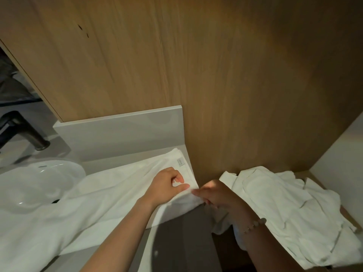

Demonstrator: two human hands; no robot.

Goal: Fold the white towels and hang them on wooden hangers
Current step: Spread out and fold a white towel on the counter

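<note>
Bathroom nook: wood-panel wall [196,65], grey counter [110,160]. The white towel [110,193] lies spread across the counter, its label [181,161] at the far right corner. Both hands are on its right edge at the counter's end: left hand [167,185] curled with the thumb pressing the hem, right hand [214,195] pinching the same hem just beside it. Further right, a crumpled towel pile [284,209] sits on a lower wooden shelf. No hangers in view.

Risks:
- The towel's left end looks draped over the sink basin [39,183], near the tap [23,130]. Pulling could drag it through any water there.
- The grip is on one corner only, so the fold likely goes skewed.
- The right edge overhangs and could slide off.
</note>
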